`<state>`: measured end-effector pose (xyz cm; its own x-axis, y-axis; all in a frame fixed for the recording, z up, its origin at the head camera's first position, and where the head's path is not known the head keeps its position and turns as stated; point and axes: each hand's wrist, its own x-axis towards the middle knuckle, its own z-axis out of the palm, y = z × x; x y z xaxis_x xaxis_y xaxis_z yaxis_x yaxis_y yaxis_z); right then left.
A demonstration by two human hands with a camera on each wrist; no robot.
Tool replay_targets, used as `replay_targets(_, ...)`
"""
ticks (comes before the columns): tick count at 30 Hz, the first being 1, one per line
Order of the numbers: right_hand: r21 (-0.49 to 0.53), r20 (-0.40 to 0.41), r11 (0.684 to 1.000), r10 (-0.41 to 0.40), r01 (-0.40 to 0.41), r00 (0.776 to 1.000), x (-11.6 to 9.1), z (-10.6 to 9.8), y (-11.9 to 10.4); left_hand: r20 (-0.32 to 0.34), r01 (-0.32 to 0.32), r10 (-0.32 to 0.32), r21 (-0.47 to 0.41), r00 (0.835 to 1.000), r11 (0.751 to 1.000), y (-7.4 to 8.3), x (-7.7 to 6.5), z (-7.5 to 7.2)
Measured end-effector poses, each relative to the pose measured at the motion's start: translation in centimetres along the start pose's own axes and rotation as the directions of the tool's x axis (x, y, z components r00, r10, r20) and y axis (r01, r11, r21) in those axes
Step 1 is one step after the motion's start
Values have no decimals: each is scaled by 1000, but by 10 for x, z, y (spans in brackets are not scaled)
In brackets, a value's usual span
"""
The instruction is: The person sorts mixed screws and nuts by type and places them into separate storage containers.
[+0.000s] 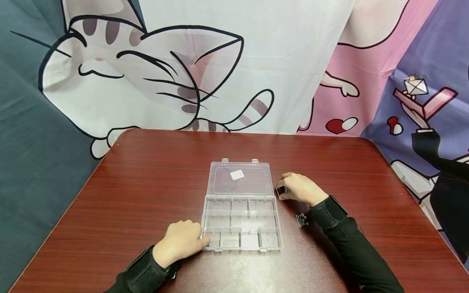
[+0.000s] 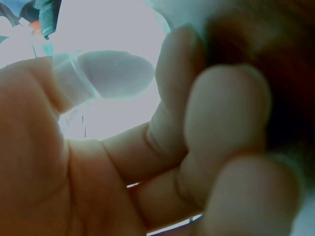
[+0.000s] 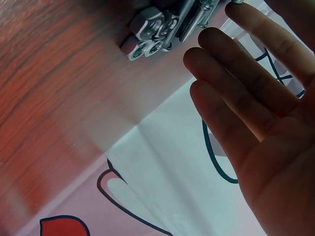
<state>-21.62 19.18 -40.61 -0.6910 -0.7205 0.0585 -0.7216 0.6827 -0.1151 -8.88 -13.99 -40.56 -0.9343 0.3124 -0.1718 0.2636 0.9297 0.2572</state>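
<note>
So there's a clear plastic box (image 1: 243, 249) lying flopped open in the middle of the table (image 1: 146, 175), three rows of compartments facing up. The lid (image 1: 220, 181) is folded back flat on the far side, with a little white label (image 1: 237, 175) stuck on it, sitting kinda crooked.

Left hand (image 1: 181, 240) has hold of the box at the near left corner: thumb hooked over the wall, other fingers on the outside. The left wrist cam is super blown out, but you can make out the thumb through the plastic.

Right hand (image 1: 302, 189) is just off the right edge of the lid, thumb and fingers bent around something small and dark. Honestly can't tell if it's pinching that or only touching it, the view's too poor there. The right wrist cam does show hex nuts (image 3: 147, 23) and threaded bolts (image 3: 192, 19) close by the fingertips.

On the table right of the box, near the right wrist, there's a small bunch of bolts with some nuts next to them.

Both sleeves (image 1: 362, 252) are dark. Behind the table hangs a printed cloth (image 1: 293, 61), big cartoon cat on white, then pink and purple panels off to the right.
</note>
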Motion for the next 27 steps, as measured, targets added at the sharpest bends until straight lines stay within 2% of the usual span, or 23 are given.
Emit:
replay_targets(6,9,13,1000,28,-28,1000,-1,2,1,-8,-4,4,2,1000,1000,0,0,1)
replay_targets(13,-21,-15,999,23,-23,1000,-2,4,4,-4,-1,1,-3,1000,1000,1,-1,0)
replay_targets(27,-63,-46,997,37,-40,998,-1,-5,2,-2,-4,4,-7,1000,1000,0,0,0)
